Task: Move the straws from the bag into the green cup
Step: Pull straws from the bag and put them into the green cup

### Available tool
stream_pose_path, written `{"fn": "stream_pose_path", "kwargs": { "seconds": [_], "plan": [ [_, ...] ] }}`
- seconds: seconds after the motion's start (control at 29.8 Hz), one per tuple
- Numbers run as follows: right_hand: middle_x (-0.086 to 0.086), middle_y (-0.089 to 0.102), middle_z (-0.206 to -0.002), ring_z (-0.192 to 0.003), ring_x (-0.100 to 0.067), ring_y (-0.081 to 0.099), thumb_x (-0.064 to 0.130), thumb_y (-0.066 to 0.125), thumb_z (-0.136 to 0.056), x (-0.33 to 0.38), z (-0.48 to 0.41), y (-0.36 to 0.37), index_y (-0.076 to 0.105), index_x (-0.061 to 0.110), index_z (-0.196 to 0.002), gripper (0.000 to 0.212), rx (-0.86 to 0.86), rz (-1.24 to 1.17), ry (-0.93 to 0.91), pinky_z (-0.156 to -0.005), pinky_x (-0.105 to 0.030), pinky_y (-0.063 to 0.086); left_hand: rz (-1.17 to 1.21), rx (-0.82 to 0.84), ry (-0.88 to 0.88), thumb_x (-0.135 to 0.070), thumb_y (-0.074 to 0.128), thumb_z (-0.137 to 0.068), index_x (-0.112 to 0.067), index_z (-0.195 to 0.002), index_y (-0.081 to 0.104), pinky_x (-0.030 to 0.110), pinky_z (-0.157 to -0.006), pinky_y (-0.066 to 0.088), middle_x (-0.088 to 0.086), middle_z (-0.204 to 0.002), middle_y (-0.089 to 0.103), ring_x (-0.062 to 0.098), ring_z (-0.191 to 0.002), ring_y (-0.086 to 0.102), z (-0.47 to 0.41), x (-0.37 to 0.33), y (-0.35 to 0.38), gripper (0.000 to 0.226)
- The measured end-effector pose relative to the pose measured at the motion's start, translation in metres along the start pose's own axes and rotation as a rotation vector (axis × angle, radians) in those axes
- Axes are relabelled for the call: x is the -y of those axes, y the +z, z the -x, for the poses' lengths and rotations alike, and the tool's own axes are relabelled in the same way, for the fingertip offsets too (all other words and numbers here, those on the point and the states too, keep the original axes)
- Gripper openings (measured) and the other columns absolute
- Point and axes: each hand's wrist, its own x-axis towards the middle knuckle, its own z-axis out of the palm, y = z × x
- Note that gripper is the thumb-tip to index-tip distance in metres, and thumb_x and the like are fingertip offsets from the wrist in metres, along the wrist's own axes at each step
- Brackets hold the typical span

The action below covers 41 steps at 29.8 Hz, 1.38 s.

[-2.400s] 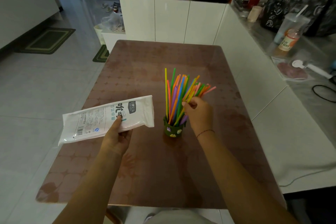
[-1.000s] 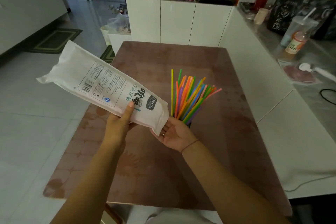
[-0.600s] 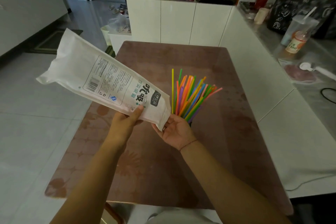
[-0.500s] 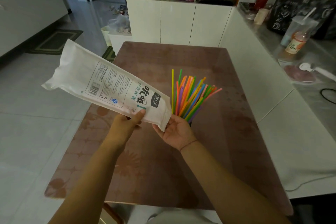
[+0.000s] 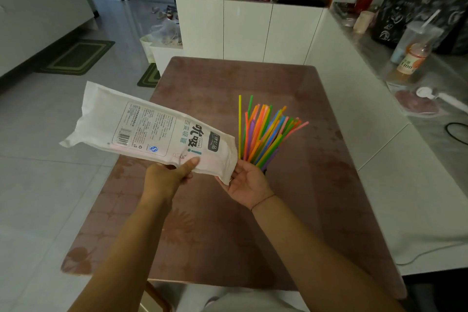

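White bag [image 5: 152, 132] tilted in left hand [image 5: 167, 177]; right hand [image 5: 247, 182] palm-up beneath.

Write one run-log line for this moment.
left hand: holds bag tilted | right hand: open, palm up at bag mouth | straws: standing on table

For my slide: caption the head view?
Left hand tilts bag toward open right hand, beside upright straws.
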Motion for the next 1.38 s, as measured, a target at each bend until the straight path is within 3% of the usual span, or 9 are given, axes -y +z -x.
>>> {"fn": "stream_pose_path", "kwargs": {
  "seconds": [0.13, 0.37, 0.57, 0.67, 0.77, 0.97, 1.07, 1.21, 1.38],
  "plan": [
    [-0.006, 0.075, -0.077, -0.07, -0.02, 0.072, 0.018, 0.049, -0.093, 0.001, 0.0, 0.0, 0.065, 0.008, -0.093, 0.019, -0.02, -0.003, -0.022, -0.065, -0.031, 0.059, 0.048, 0.02, 0.004, -0.006, 0.075, -0.079, -0.015, -0.113, 0.062, 0.027, -0.063, 0.053, 0.005, -0.098, 0.071, 0.019, -0.076, 0.063, -0.001, 0.002, -0.003, 0.038],
    [-0.004, 0.075, -0.083, -0.074, -0.018, 0.072, 0.02, 0.05, -0.093, 0.001, 0.002, 0.002, 0.065, 0.01, -0.099, 0.019, -0.003, 0.051, -0.024, -0.066, -0.03, 0.059, 0.086, 0.034, 0.005, -0.01, 0.076, -0.078, -0.021, -0.116, 0.062, 0.032, -0.076, 0.054, -0.001, -0.108, 0.071, 0.019, -0.097, 0.066, -0.002, 0.003, -0.003, 0.042],
    [-0.003, 0.074, -0.076, -0.066, -0.016, 0.069, 0.025, 0.046, -0.096, -0.001, 0.002, 0.004, 0.063, 0.011, -0.098, 0.022, 0.008, 0.027, -0.012, -0.062, -0.03, 0.059, 0.188, 0.024, 0.055, -0.023, 0.065, -0.088, -0.027, -0.115, 0.061, 0.035, -0.083, 0.053, -0.004, -0.117, 0.068, 0.017, -0.108, 0.064, 0.001, -0.002, -0.001, 0.028],
    [-0.005, 0.073, -0.085, -0.088, -0.02, 0.065, 0.027, 0.046, -0.096, -0.003, 0.001, 0.005, 0.066, 0.011, -0.097, 0.025, 0.007, 0.039, 0.0, -0.069, -0.033, 0.06, 0.19, 0.013, 0.069, -0.025, 0.064, -0.089, -0.02, -0.122, 0.061, 0.035, -0.08, 0.056, -0.004, -0.115, 0.07, 0.016, -0.105, 0.066, 0.0, -0.002, -0.002, 0.034],
    [-0.007, 0.07, -0.092, -0.095, -0.022, 0.061, 0.023, 0.048, -0.095, -0.005, 0.002, 0.005, 0.065, 0.01, -0.094, 0.022, -0.028, 0.088, 0.007, -0.067, -0.034, 0.06, 0.204, -0.028, 0.063, -0.023, 0.065, -0.089, -0.017, -0.121, 0.062, 0.028, -0.07, 0.059, -0.001, -0.112, 0.071, 0.016, -0.1, 0.069, -0.002, -0.002, -0.004, 0.033],
    [-0.005, 0.063, -0.08, -0.07, -0.011, 0.059, 0.01, 0.056, -0.09, -0.003, 0.009, -0.001, 0.064, 0.009, -0.091, 0.007, -0.109, 0.356, -0.05, -0.051, -0.019, 0.053, 0.313, -0.151, -0.032, -0.018, 0.061, -0.092, -0.016, -0.115, 0.06, 0.031, -0.072, 0.056, 0.006, -0.11, 0.069, 0.02, -0.096, 0.067, -0.009, 0.004, -0.016, 0.023],
    [-0.003, 0.062, -0.07, -0.062, -0.007, 0.057, 0.003, 0.056, -0.088, 0.0, 0.014, 0.0, 0.065, 0.008, -0.089, 0.011, -0.101, 0.459, -0.154, -0.052, -0.015, 0.051, 0.4, -0.16, -0.149, -0.017, 0.062, -0.092, -0.016, -0.104, 0.06, 0.033, -0.075, 0.056, 0.005, -0.104, 0.069, 0.019, -0.093, 0.067, -0.014, 0.011, -0.02, 0.013],
    [0.0, 0.064, -0.057, -0.049, -0.004, 0.059, -0.002, 0.055, -0.087, 0.01, 0.017, -0.004, 0.064, 0.005, -0.083, 0.012, -0.163, 0.314, -0.308, -0.048, -0.015, 0.05, 0.548, -0.157, -0.296, -0.02, 0.061, -0.093, -0.023, -0.1, 0.059, 0.028, -0.065, 0.058, -0.002, -0.096, 0.068, 0.014, -0.089, 0.065, -0.025, 0.023, -0.028, 0.008],
    [-0.003, 0.066, -0.077, -0.064, -0.007, 0.065, -0.005, 0.051, -0.088, 0.01, 0.024, 0.0, 0.065, 0.001, -0.088, 0.015, -0.031, 0.181, -0.323, -0.059, -0.017, 0.055, 0.744, -0.116, -0.473, -0.013, 0.06, -0.092, -0.019, -0.098, 0.06, 0.024, -0.051, 0.058, -0.003, -0.069, 0.075, 0.011, -0.067, 0.072, -0.024, 0.036, -0.026, 0.009]
  ]
}}
